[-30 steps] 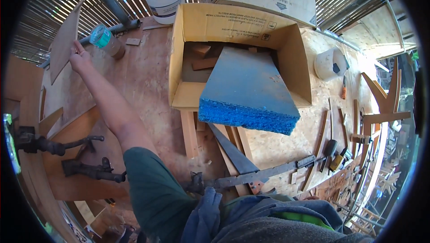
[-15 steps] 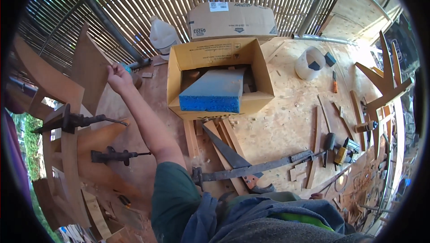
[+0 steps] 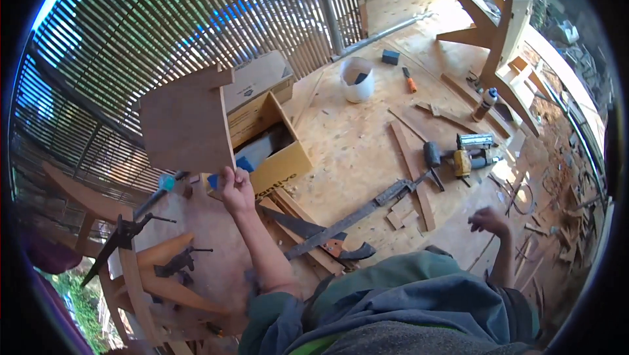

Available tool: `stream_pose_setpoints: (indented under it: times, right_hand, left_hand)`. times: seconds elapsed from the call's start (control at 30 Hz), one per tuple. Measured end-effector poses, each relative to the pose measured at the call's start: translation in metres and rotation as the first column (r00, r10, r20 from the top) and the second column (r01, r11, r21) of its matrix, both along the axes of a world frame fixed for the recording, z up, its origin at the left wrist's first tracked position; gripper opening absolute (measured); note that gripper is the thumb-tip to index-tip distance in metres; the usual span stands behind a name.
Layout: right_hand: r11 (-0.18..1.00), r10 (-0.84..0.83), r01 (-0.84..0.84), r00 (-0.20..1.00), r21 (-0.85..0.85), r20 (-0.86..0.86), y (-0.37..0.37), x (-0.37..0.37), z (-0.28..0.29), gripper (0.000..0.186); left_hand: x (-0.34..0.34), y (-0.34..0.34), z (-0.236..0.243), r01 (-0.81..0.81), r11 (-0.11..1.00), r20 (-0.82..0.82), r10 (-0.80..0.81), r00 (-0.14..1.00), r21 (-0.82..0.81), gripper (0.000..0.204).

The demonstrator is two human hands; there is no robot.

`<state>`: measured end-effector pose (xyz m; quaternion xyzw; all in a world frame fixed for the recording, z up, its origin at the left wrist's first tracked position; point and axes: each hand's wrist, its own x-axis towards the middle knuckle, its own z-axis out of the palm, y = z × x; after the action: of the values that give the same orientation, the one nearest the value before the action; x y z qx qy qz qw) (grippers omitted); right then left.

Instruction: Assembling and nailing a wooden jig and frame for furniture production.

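Note:
My left hand (image 3: 236, 188) grips a thin wooden board (image 3: 180, 119) by its lower right corner and holds it raised in front of the cardboard box (image 3: 282, 165), hiding part of it. A dark, blue-edged slab (image 3: 246, 164) lies in that box. My right hand (image 3: 488, 223) is over the lower right of the workbench, its fingers loosely bent and apart with nothing in them. Below the box lie a handsaw (image 3: 295, 227) and a long metal bar clamp (image 3: 354, 214) among wooden strips.
A translucent bucket (image 3: 357, 90), dark block (image 3: 390, 57) and orange-handled tool (image 3: 411, 85) stand or lie toward the back. Nail gun (image 3: 462, 164) and bottle (image 3: 483, 107) sit right. Wooden frames (image 3: 498, 34) rise at upper right, clamped pieces (image 3: 124, 237) at left. A slatted wall (image 3: 216, 21) stands behind.
My left hand has lifted the board from the far left and brought it rightward, in front of the boxes. My right hand has come into view. The view has shifted.

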<state>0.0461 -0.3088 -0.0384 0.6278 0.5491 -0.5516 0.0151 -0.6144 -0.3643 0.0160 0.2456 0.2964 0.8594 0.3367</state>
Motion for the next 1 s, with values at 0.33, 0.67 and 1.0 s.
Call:
stream_pose_setpoints:
  times: [0.33,0.67,1.0]
  right_hand:
    - [0.916,0.014,0.381,0.29,0.129,-0.957,0.092,-0.019,0.099,0.081]
    - [0.78,-0.23,0.622,0.18,-0.071,-0.956,-0.017,0.191,-0.025,0.05]
    - [0.766,-0.307,0.64,0.29,-0.055,-0.906,-0.053,0.315,-0.064,0.046]
  left_hand:
    - [0.404,-0.001,-0.067,0.479,0.834,-0.047,-0.509,0.859,-0.275,0.015]
    - [0.47,-0.017,0.033,-0.03,0.415,-0.385,-0.813,0.437,-0.909,0.035]
    - [0.454,0.12,0.022,0.383,0.372,-0.292,-0.923,0.251,-0.845,0.068]
